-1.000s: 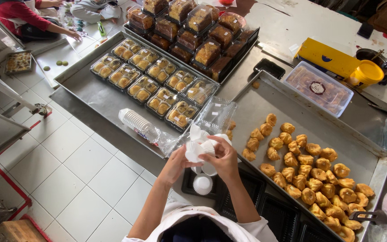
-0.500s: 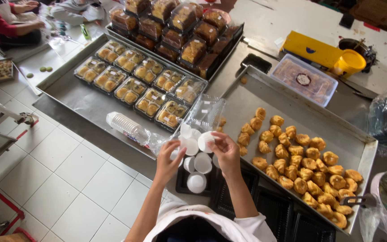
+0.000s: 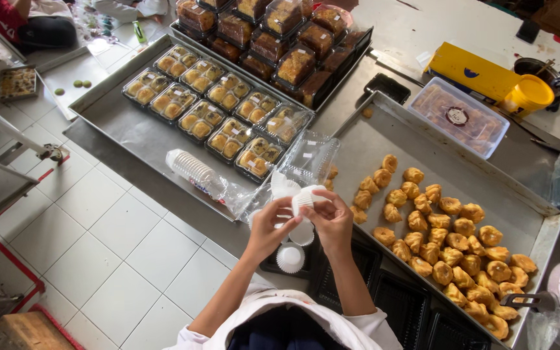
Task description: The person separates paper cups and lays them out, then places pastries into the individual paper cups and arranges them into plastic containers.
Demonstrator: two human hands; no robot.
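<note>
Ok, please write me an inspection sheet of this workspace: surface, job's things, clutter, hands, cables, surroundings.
Surface: steel tray half covered with golden pastries.
Job's things: white paper cups held between both hands; more cups lie below in a black tray.
Clutter: sleeve of stacked cups; clear packed boxes; yellow box; yellow cup.
Hands: left hand and right hand both pinch the paper cups.
Cables: nothing seen.
Surroundings: white tiled floor; another person sits at top left.

Bright, even daylight fills the frame, with soft glare on the steel trays (image 3: 131, 133), faint shadows, wide-angle bending at the edges, and slight blur at the hands (image 3: 332, 220).
</note>
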